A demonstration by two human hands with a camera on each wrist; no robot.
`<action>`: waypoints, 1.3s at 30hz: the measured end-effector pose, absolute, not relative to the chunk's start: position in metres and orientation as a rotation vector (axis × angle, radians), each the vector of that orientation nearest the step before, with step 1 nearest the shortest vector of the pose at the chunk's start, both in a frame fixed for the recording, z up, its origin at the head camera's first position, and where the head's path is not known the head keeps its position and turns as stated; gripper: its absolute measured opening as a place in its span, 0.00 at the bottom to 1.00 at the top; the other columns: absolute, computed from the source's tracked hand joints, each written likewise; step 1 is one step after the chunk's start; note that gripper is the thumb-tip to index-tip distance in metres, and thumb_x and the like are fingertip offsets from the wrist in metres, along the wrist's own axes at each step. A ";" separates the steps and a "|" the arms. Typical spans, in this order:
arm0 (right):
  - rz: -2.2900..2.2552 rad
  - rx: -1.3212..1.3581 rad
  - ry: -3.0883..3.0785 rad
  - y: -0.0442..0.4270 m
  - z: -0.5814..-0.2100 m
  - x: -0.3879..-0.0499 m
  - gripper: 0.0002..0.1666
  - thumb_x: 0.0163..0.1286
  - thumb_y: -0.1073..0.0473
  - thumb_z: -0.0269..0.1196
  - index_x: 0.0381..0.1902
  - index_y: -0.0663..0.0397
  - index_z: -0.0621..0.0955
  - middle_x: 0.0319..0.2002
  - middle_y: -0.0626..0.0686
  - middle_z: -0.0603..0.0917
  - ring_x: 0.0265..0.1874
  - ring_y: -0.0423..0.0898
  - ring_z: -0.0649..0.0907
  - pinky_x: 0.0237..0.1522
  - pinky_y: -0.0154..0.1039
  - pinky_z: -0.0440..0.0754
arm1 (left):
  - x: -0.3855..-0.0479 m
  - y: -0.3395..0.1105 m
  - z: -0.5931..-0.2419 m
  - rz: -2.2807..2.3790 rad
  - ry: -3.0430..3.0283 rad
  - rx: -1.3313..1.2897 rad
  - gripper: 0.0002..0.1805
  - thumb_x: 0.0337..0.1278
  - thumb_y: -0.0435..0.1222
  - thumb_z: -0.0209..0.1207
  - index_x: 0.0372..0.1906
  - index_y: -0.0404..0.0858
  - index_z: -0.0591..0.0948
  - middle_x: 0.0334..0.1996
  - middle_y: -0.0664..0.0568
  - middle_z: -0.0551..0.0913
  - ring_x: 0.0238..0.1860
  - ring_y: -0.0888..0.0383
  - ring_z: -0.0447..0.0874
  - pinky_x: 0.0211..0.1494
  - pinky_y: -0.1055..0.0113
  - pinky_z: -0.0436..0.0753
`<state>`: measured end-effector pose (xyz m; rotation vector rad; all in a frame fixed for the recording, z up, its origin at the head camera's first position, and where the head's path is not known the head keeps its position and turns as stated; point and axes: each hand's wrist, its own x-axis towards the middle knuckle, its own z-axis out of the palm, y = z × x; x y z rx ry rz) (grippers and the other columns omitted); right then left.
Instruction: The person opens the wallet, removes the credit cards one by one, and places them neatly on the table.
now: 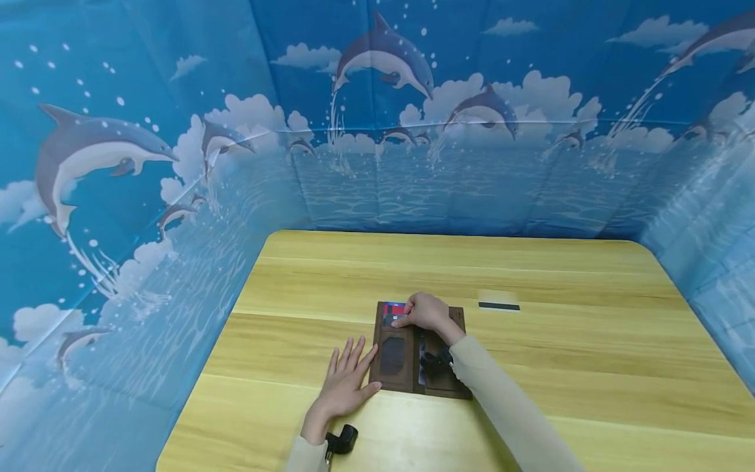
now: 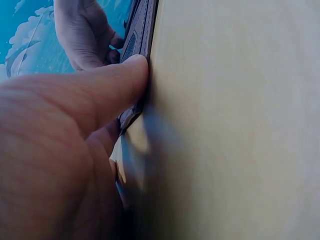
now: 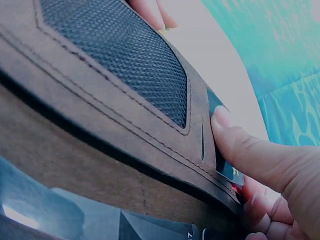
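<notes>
A brown wallet [image 1: 396, 380] lies spread out on the wooden table, with a dark mesh window [image 3: 120, 55] on its left half. My right hand [image 1: 426, 311] pinches a dark card [image 3: 227, 167] with some red at the wallet's upper left pocket; the thumb lies on the card's face in the right wrist view. My left hand [image 1: 343, 388] rests with spread fingers at the wallet's left edge, its thumb [image 2: 120, 82] touching the lower left edge. How far the card sits in the pocket is partly hidden by my fingers.
A pale card with a black stripe [image 1: 499, 306] lies on the table [image 1: 590, 341], right of the wallet and farther back. Another card [image 3: 90, 215] shows in the wallet's right half. A blue dolphin-print curtain [image 1: 248, 190] surrounds the table's back and sides.
</notes>
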<state>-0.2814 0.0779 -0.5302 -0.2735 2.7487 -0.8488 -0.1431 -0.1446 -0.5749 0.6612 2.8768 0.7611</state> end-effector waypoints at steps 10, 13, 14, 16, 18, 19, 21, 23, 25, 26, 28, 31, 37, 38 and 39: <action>-0.862 -0.261 2.705 0.077 -0.525 -0.286 0.26 0.49 0.40 0.73 0.11 0.48 0.74 0.10 0.43 0.67 0.13 0.41 0.66 0.17 0.35 0.60 | -0.144 -0.145 -0.571 0.768 2.872 0.662 0.37 0.66 0.54 0.48 0.75 0.45 0.54 0.75 0.46 0.41 0.73 0.48 0.28 0.68 0.50 0.26; -0.859 -0.263 2.686 0.078 -0.524 -0.286 0.28 0.52 0.40 0.72 0.09 0.47 0.71 0.09 0.43 0.63 0.12 0.40 0.63 0.16 0.35 0.57 | -0.144 -0.145 -0.572 0.771 2.873 0.663 0.37 0.66 0.54 0.48 0.75 0.45 0.54 0.75 0.46 0.42 0.73 0.48 0.28 0.68 0.51 0.26; -0.858 -0.264 2.680 0.078 -0.525 -0.286 0.28 0.52 0.40 0.71 0.09 0.47 0.71 0.09 0.43 0.63 0.12 0.40 0.63 0.16 0.35 0.57 | -0.144 -0.145 -0.572 0.770 2.876 0.664 0.37 0.66 0.54 0.48 0.75 0.45 0.54 0.75 0.46 0.42 0.73 0.48 0.29 0.68 0.51 0.26; -0.855 -0.266 2.668 0.078 -0.525 -0.286 0.28 0.54 0.40 0.70 0.09 0.47 0.71 0.08 0.43 0.63 0.11 0.40 0.63 0.16 0.34 0.58 | -0.144 -0.146 -0.573 0.771 2.883 0.669 0.37 0.66 0.55 0.48 0.75 0.45 0.54 0.75 0.46 0.42 0.73 0.48 0.29 0.68 0.51 0.26; -0.852 -0.273 2.665 0.078 -0.524 -0.286 0.28 0.55 0.40 0.69 0.08 0.47 0.71 0.08 0.44 0.64 0.11 0.40 0.64 0.16 0.34 0.59 | -0.143 -0.146 -0.574 0.770 2.889 0.675 0.37 0.66 0.55 0.48 0.75 0.45 0.54 0.75 0.45 0.42 0.73 0.47 0.29 0.68 0.51 0.26; -0.851 -0.278 2.669 0.078 -0.524 -0.286 0.28 0.56 0.40 0.69 0.09 0.47 0.72 0.08 0.44 0.65 0.11 0.40 0.64 0.16 0.34 0.59 | -0.143 -0.146 -0.574 0.770 2.891 0.680 0.37 0.66 0.55 0.48 0.75 0.45 0.54 0.75 0.45 0.43 0.73 0.47 0.30 0.68 0.50 0.26; -0.847 -0.285 2.676 0.078 -0.524 -0.285 0.28 0.57 0.40 0.68 0.08 0.47 0.71 0.08 0.44 0.64 0.11 0.40 0.64 0.16 0.34 0.59 | -0.143 -0.146 -0.575 0.773 2.895 0.694 0.37 0.67 0.55 0.47 0.75 0.45 0.54 0.75 0.44 0.43 0.73 0.46 0.30 0.68 0.50 0.27; -0.846 -0.294 2.681 0.078 -0.524 -0.285 0.29 0.58 0.41 0.67 0.08 0.47 0.71 0.08 0.44 0.64 0.11 0.41 0.64 0.16 0.34 0.58 | -0.143 -0.146 -0.575 0.799 2.893 0.713 0.37 0.67 0.54 0.48 0.75 0.44 0.55 0.74 0.42 0.44 0.73 0.44 0.31 0.68 0.48 0.27; -0.845 -0.300 2.684 0.078 -0.523 -0.284 0.29 0.59 0.41 0.67 0.08 0.46 0.70 0.08 0.44 0.63 0.11 0.40 0.63 0.16 0.34 0.58 | -0.142 -0.146 -0.574 0.825 2.887 0.726 0.37 0.67 0.53 0.48 0.74 0.43 0.55 0.74 0.40 0.45 0.73 0.42 0.32 0.68 0.47 0.27; -0.844 -0.301 2.681 0.078 -0.523 -0.284 0.29 0.60 0.41 0.66 0.07 0.46 0.69 0.08 0.44 0.62 0.11 0.40 0.63 0.16 0.34 0.57 | -0.142 -0.146 -0.574 0.829 2.887 0.729 0.37 0.67 0.53 0.48 0.75 0.43 0.55 0.74 0.40 0.45 0.73 0.42 0.32 0.68 0.47 0.27; -0.846 -0.304 2.680 0.078 -0.523 -0.284 0.29 0.60 0.41 0.66 0.08 0.46 0.69 0.08 0.44 0.62 0.11 0.40 0.63 0.16 0.34 0.57 | -0.142 -0.147 -0.575 0.833 2.885 0.727 0.37 0.67 0.54 0.48 0.75 0.44 0.55 0.74 0.41 0.45 0.73 0.42 0.32 0.68 0.48 0.26; -0.859 -0.299 2.684 0.078 -0.523 -0.284 0.27 0.59 0.41 0.66 0.09 0.47 0.72 0.09 0.44 0.65 0.11 0.41 0.65 0.16 0.34 0.59 | -0.143 -0.147 -0.577 0.795 2.898 0.710 0.37 0.67 0.55 0.46 0.75 0.45 0.54 0.75 0.43 0.43 0.73 0.44 0.31 0.68 0.50 0.25; -0.934 -0.309 2.715 0.084 -0.530 -0.284 0.22 0.53 0.38 0.70 0.19 0.48 0.79 0.15 0.46 0.75 0.15 0.42 0.72 0.18 0.36 0.66 | -0.143 -0.146 -0.577 0.795 2.903 0.705 0.37 0.67 0.55 0.46 0.75 0.44 0.55 0.75 0.44 0.43 0.73 0.45 0.32 0.68 0.51 0.26; -0.952 -0.308 2.715 0.085 -0.531 -0.284 0.22 0.52 0.38 0.71 0.20 0.48 0.79 0.15 0.46 0.75 0.15 0.43 0.72 0.18 0.36 0.66 | -0.143 -0.146 -0.577 0.792 2.897 0.701 0.37 0.67 0.55 0.46 0.75 0.44 0.55 0.75 0.44 0.43 0.73 0.45 0.32 0.68 0.51 0.26; -0.968 -0.304 2.712 0.086 -0.533 -0.284 0.23 0.50 0.38 0.71 0.19 0.49 0.79 0.15 0.46 0.75 0.15 0.43 0.72 0.18 0.36 0.66 | -0.143 -0.145 -0.576 0.790 2.889 0.698 0.37 0.67 0.55 0.46 0.75 0.44 0.55 0.75 0.43 0.43 0.73 0.44 0.31 0.68 0.50 0.26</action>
